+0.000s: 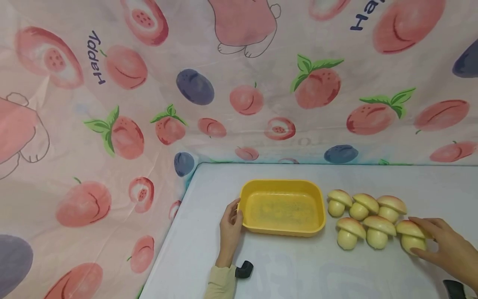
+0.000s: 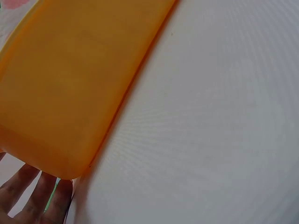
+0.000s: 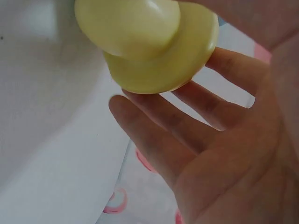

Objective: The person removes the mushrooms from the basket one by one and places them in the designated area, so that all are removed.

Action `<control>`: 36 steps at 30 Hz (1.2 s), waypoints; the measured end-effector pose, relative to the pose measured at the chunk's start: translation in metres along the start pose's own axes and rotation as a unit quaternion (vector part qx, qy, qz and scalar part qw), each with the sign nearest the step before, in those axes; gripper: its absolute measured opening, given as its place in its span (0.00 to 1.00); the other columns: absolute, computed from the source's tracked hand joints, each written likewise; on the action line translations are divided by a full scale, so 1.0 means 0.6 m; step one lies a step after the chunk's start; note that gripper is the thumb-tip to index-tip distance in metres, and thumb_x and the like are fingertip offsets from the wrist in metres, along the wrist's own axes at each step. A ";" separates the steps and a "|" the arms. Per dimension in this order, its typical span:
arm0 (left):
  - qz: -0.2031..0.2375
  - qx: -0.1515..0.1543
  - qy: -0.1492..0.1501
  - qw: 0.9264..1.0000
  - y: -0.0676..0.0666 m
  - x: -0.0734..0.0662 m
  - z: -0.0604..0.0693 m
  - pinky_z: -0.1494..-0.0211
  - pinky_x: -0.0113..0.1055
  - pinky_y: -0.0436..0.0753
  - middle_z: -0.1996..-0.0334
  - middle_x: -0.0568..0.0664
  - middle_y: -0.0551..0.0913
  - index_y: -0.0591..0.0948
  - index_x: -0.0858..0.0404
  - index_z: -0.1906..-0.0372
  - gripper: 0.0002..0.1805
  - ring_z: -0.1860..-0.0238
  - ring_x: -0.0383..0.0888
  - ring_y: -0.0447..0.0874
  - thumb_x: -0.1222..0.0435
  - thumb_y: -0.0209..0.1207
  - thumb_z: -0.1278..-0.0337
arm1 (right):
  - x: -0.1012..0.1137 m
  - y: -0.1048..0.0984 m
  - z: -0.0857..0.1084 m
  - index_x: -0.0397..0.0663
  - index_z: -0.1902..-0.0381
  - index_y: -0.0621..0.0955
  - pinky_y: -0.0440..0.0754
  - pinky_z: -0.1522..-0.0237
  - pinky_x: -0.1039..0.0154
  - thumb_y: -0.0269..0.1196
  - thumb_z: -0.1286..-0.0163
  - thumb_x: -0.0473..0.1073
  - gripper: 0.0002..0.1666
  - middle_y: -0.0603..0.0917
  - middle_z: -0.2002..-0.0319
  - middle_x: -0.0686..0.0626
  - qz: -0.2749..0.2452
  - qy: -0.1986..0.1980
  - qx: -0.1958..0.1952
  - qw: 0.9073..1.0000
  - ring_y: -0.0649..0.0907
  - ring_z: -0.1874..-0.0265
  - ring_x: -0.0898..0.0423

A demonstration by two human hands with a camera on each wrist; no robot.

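A yellow rectangular tray point(image 1: 281, 227) with raised walls and a bare floor lies on the white table. At its left end, my left hand point(image 1: 229, 226) touches the outer side with its fingers; in the left wrist view the fingertips are partly hidden by the tray's edge. Two rows of pale yellow toy mushrooms with reddish-tinged caps sit to its right, among them a back-row mushroom point(image 1: 339, 202) and a front-row mushroom point(image 1: 379, 231). My right hand point(image 1: 444, 245) holds the rightmost front mushroom point(image 1: 411, 236) between thumb and fingers. Up close, the fingers meet its cap point(image 3: 154, 79).
Fruit-printed cloth point(image 1: 246, 124) forms the back and left sides, meeting the white table point(image 1: 298, 265) at its edges. A black strap piece point(image 1: 244, 270) is by the left wrist, and another dark piece point(image 1: 454, 288) by the right.
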State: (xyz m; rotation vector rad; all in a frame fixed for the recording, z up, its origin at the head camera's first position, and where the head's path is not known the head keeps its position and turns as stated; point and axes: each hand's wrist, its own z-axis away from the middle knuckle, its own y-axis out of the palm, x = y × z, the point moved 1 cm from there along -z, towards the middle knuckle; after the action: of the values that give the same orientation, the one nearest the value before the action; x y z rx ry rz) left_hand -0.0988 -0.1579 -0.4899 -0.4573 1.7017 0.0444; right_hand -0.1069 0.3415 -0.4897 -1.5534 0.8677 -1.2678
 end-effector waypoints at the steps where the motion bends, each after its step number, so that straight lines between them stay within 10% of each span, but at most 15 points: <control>1: 0.001 0.000 -0.001 1.000 0.000 0.000 0.000 0.40 0.39 0.78 0.39 0.58 0.79 0.76 0.62 0.35 0.20 0.42 0.54 0.79 0.70 0.52 0.29 | 0.000 0.000 0.000 0.25 0.41 0.69 0.80 0.65 0.37 0.80 0.56 0.44 0.50 0.70 0.54 0.23 -0.002 0.002 0.002 1.000 0.79 0.62 0.30; 19: -0.018 -0.003 0.005 1.000 0.000 -0.004 -0.002 0.42 0.39 0.80 0.40 0.59 0.79 0.76 0.62 0.36 0.20 0.46 0.51 0.80 0.69 0.55 0.30 | 0.016 -0.011 -0.004 0.19 0.41 0.67 0.71 0.52 0.27 0.78 0.51 0.46 0.50 0.69 0.50 0.18 0.013 0.017 0.033 0.999 0.71 0.52 0.22; 36: -0.045 -0.038 0.058 0.997 -0.016 0.022 -0.014 0.41 0.48 0.79 0.41 0.49 0.79 0.77 0.56 0.37 0.21 0.44 0.48 0.80 0.67 0.60 0.33 | 0.069 -0.035 -0.007 0.27 0.41 0.70 0.70 0.53 0.28 0.74 0.46 0.35 0.38 0.71 0.49 0.24 0.003 -0.044 -0.078 0.996 0.71 0.51 0.27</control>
State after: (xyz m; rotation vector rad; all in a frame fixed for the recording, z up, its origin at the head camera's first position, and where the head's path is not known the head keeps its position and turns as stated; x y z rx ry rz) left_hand -0.1050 -0.1726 -0.4988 -0.6025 1.7965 0.0181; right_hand -0.1025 0.3094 -0.4563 -1.7154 0.9329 -1.1410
